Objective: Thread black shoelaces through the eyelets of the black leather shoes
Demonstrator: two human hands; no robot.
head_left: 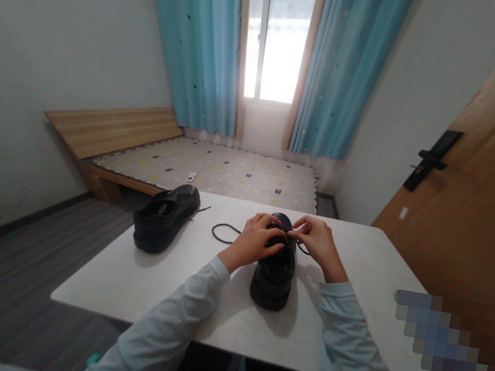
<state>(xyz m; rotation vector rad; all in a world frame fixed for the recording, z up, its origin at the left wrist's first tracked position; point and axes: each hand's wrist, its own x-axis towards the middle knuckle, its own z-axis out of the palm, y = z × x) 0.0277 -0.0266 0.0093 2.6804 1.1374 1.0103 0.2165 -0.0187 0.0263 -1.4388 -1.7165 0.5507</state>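
- Near shoe (273, 275) sits mid-table (215, 319), heel toward the person, toe pointing far. That orientation puts the lacing zone right under both hands.
- Left hand (253, 240) lies over the far-left part of the upper, fingers curled down onto it. Looks like it's steadying the shoe and pinning lace; exact pinch hidden under the knuckles, cannot tell.
- Right hand (318, 240) is at the far-right of the upper, fingertips narrowed in a pinch on a thin black lace (226, 232) strand near the top eyelets.
- Lace slack loops out on the table to the left of the left hand; another short bit shows under the right hand.
- Near shoe look: black, glossy leather-like upper, thick chunky sole, rounded toe. Laces thin, black.
- Second shoe (165, 217), same style, stands apart at the far-left of the table, angled, opening up, own lace end trailing right. Not touched.
- Behind the table: bed (212, 170), blue curtains (197, 31), window. Wooden door (489, 188) at right.
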